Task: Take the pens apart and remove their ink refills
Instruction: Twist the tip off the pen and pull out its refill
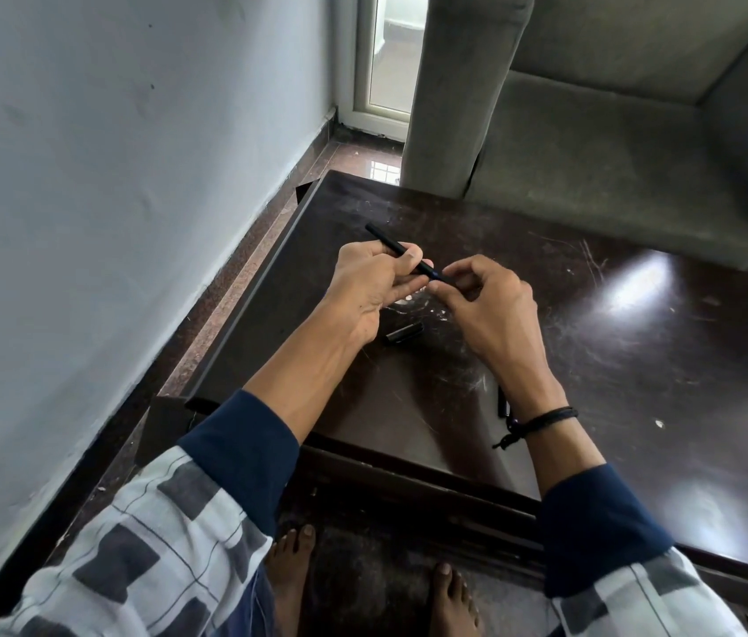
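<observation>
Sofa (593, 131) in grey cloth stands against the far edge of the counter (593, 360), a dark, glossy, scratched top that I take for the work surface, since the loose parts lie on it within easy reach. Both hands are raised above its middle. The left hand (372, 287) is wrapped round the pen (388, 241), fingers curled on the barrel and thumb pressed on top. That holds the black body steady, with its back end sticking out up and to the left. The right hand (487, 305) pinches the pen's near end between thumb and fingertips. From my end I read this as one hand anchoring while the other twists or pulls the tip section, to let the refill out. Whether that end has loosened I cannot tell. Below the hands a short black cap (404, 334) lies on the counter, close by and probably put there to be out of the way. A smaller dark piece (503, 402) lies beside the right wrist, partly hidden, and I cannot say what it is
</observation>
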The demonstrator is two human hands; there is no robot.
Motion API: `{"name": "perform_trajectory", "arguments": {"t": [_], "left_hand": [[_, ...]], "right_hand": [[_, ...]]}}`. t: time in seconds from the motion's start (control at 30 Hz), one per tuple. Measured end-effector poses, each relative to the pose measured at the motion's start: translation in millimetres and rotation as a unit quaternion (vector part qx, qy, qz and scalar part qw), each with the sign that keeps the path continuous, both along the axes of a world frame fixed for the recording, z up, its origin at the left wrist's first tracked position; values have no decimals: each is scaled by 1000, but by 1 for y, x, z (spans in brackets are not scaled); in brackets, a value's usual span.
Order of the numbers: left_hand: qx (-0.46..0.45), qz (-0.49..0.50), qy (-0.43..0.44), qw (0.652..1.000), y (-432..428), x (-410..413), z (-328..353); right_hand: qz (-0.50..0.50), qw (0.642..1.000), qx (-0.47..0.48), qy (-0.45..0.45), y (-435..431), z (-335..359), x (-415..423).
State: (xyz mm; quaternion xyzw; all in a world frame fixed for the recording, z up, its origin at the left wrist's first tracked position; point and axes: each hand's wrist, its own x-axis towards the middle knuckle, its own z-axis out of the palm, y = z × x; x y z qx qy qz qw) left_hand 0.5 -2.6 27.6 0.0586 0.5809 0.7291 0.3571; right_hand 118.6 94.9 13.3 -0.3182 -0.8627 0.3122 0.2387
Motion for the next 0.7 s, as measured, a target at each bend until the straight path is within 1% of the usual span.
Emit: {"name": "perform_trajectory", "arguments": {"t": [0.07,0.23,0.3,0.43,0.6,0.7], "left_hand": [[-2,-1,-1,1000,0,0,0],[-1,-6,-3,1000,1,2,0],[-2,-6,-3,1000,1,2,1],[-4,-4,-2,1000,1,1,2],[-4,-11,-2,1000,1,2,1],[-1,-9,-1,1000,1,2,1]], "right_hand": [[-9,1000,-2,3,0,1,0],[-14,999,-33,-28,1,0,-2],[-12,999,-46,-18,1,1,-1],[-14,1000,-26,-7,0,1,0],[-21,998,-38,-33,1,-1,-2],[-17,999,-43,-16,0,1,0]]}}
